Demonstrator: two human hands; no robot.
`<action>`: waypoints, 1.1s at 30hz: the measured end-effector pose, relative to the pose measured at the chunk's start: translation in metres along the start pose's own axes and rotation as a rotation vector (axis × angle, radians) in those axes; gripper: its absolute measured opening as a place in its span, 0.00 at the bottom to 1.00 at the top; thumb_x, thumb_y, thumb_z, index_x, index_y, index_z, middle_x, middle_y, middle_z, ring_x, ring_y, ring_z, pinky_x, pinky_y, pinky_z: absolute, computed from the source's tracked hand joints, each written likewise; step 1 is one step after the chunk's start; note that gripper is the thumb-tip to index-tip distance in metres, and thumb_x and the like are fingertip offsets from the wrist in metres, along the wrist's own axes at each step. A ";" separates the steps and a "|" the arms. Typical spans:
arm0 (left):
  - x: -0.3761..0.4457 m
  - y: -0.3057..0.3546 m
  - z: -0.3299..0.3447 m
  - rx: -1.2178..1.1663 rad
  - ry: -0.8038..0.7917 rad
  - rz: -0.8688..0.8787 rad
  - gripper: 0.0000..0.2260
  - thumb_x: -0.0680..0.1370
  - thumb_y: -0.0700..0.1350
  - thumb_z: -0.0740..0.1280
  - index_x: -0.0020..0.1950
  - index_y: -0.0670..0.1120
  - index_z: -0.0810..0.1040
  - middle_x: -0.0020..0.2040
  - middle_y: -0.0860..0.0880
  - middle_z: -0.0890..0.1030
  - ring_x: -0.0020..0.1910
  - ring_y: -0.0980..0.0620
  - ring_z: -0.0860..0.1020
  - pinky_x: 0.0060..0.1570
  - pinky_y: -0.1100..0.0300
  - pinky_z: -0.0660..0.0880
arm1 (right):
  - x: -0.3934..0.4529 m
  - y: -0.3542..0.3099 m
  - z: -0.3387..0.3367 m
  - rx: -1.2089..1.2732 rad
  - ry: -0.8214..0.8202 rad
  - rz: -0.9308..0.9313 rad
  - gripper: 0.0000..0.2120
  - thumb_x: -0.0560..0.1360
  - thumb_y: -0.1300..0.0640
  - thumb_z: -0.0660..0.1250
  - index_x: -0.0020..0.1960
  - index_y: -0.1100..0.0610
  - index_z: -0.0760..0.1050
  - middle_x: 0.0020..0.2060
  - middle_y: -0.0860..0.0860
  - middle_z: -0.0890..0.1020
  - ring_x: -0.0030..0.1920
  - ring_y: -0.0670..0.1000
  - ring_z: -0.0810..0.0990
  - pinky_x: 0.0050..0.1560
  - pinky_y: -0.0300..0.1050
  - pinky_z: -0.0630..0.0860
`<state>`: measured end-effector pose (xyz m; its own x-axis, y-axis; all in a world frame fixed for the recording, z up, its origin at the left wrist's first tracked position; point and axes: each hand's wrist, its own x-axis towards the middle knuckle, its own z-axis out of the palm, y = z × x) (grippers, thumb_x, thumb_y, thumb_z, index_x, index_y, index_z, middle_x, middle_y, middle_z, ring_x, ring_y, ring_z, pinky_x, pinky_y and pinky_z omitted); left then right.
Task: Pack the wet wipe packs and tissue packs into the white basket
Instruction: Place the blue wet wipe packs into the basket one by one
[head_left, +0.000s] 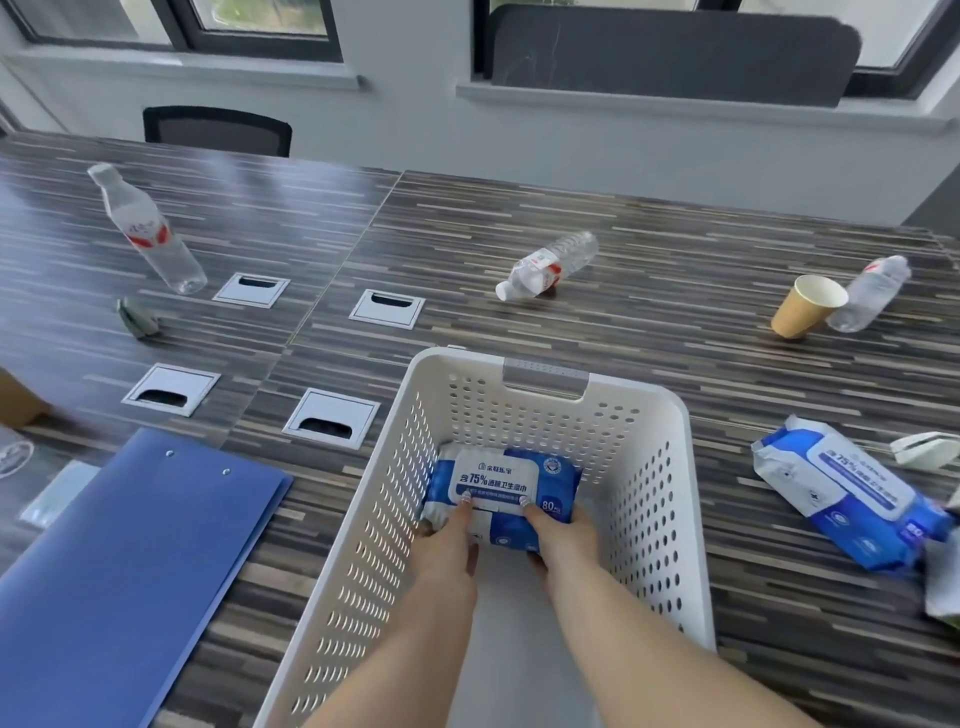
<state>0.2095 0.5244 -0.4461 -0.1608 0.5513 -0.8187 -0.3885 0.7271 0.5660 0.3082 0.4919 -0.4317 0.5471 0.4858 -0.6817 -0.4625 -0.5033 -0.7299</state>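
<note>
Both hands are down in the basket (670, 467), lower centre of frame, gripping one wipe pack (501, 483) by its near edge: left hand (447, 540) w/ a finger on the label flap and the rest curled under the near-left corner, right hand (558, 535) same at the near-right corner. Pack sits low, at or just above the basket floor; can't tell if it's touching. A 2nd pack (847, 499) lies on the table (571, 322) at right of frame, well clear of the basket. Handling, my read: soft film pouch, full of damp wipes so fairly heavy for its size, squashy not stiff, film a bit slick. Not fragile. Best hold is across the short ends or under the body w/ thumb on top; avoid pulling on the label flap, it may peel open. No tissue packs I can pick out for sure.
</note>
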 end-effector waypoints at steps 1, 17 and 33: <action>0.002 -0.001 0.000 0.008 0.007 -0.002 0.21 0.70 0.43 0.76 0.60 0.39 0.77 0.51 0.40 0.82 0.46 0.44 0.81 0.52 0.53 0.78 | 0.002 0.001 0.001 -0.001 0.003 0.000 0.11 0.70 0.63 0.72 0.47 0.54 0.73 0.46 0.56 0.81 0.49 0.60 0.80 0.56 0.60 0.78; -0.003 0.004 0.001 0.101 0.011 -0.056 0.24 0.65 0.48 0.78 0.57 0.40 0.78 0.49 0.42 0.83 0.47 0.43 0.82 0.55 0.49 0.78 | 0.011 0.004 0.004 -0.117 0.070 0.003 0.19 0.68 0.59 0.74 0.57 0.59 0.73 0.51 0.56 0.80 0.50 0.58 0.79 0.56 0.55 0.77; -0.144 0.054 -0.008 -0.109 -0.460 0.049 0.03 0.78 0.44 0.66 0.49 0.47 0.79 0.46 0.51 0.78 0.46 0.55 0.76 0.54 0.58 0.70 | -0.107 -0.078 -0.043 0.102 -0.233 -0.407 0.11 0.75 0.61 0.67 0.56 0.54 0.76 0.45 0.47 0.80 0.47 0.47 0.80 0.50 0.47 0.80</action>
<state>0.2040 0.4809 -0.2978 0.2276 0.7255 -0.6495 -0.4875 0.6623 0.5690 0.3156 0.4486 -0.3000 0.5321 0.7820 -0.3246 -0.3159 -0.1724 -0.9330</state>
